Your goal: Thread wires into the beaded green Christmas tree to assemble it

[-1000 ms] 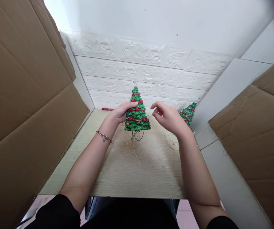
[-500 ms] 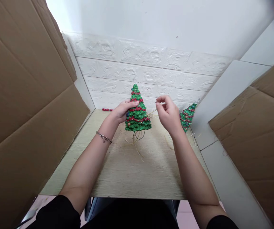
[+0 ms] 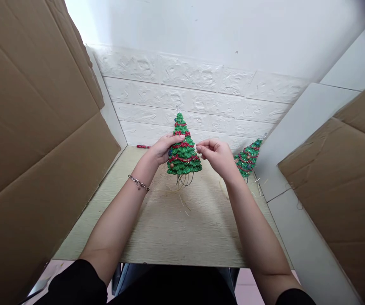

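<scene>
A green Christmas tree ornament (image 3: 185,157) with red garlands stands upright above the table, wires hanging from beneath its base. My left hand (image 3: 162,149) grips its left side, the thumb lying across the front. Close to the tree's right edge is my right hand (image 3: 214,156), thumb and forefinger pinched together. What the pinch holds, if anything, is too small to make out. Thin pale strands (image 3: 182,197) show below the tree.
Another decorated green tree (image 3: 249,157) leans at the back right, with loose strands near it. A red item (image 3: 143,146) lies at the back left of the table (image 3: 182,237). Cardboard panels (image 3: 36,106) flank both sides; a white brick-patterned wall (image 3: 188,78) rises behind.
My right hand has moved left and slightly down, closer to the tree, uncovering more of the other tree. My left hand keeps its hold in nearly the same place.
</scene>
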Demonstrator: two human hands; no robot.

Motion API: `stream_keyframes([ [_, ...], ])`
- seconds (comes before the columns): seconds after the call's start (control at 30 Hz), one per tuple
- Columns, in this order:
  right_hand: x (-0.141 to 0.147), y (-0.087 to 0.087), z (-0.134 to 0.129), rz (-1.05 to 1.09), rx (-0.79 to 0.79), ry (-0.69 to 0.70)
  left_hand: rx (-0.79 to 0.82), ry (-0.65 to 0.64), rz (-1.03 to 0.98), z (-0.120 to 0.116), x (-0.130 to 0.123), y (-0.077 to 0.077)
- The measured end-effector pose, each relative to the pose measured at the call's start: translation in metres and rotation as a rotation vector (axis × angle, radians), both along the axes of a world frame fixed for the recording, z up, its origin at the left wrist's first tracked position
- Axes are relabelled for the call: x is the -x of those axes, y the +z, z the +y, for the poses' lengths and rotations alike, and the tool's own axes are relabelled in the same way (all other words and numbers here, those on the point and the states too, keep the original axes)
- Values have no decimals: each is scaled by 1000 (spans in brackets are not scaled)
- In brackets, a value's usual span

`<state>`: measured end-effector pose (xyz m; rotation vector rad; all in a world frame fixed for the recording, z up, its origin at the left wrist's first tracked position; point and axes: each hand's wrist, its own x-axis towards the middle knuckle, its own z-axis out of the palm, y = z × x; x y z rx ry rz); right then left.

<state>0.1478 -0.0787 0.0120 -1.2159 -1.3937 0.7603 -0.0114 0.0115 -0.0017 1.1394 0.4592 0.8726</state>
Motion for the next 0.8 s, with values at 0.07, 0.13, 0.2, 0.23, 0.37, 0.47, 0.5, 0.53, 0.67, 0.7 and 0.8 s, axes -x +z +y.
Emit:
stream_keyframes([
  [0.07,2,-2,3,23,-3,-13,-13,0,-9,1,0,0],
  [0.13,1,-4,5,39,-3,-57,-18,1,-17,1,0,1],
  [0.2,-1,-8,8,37,-47,-118,-18,10,-19,0,0,1],
  [0.23,-2,-10,8,18,-98,-157,-19,15,-20,-1,0,2],
  [0.37,-2,-16,6,-256,-386,-287,-19,23,-28,-3,-2,2],
  [0.47,1,-14,2,-482,-485,-239,22,50,-44,-2,-2,2],
  [0.5,2,-13,1,-544,-474,-207,39,62,-53,-1,-2,2],
  [0.53,4,-11,-1,-601,-449,-176,50,73,-61,0,-2,2],
  [0.67,5,-3,-8,-762,-341,-74,70,108,-92,5,-1,0],
  [0.7,5,-2,-10,-789,-325,-54,75,112,-98,6,0,-1],
  [0.8,6,2,-17,-840,-254,-7,86,113,-95,7,0,-2],
])
